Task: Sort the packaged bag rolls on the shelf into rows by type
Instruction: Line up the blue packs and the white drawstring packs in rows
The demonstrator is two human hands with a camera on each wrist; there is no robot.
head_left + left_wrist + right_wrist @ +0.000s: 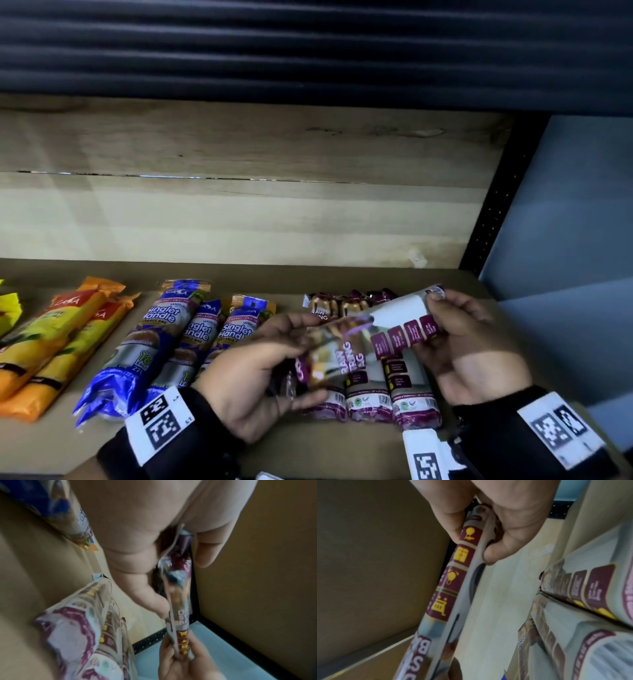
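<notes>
Above the maroon rolls (pixel 373 394) lying side by side on the shelf (pixel 239 442), both hands hold one maroon pack (pixel 370 339) clear of the board. Left hand (pixel 253 373) grips its lower end, right hand (pixel 469 346) pinches its upper end. Left of that row lie blue rolls (pixel 164 339), then orange rolls (pixel 54 342).
</notes>
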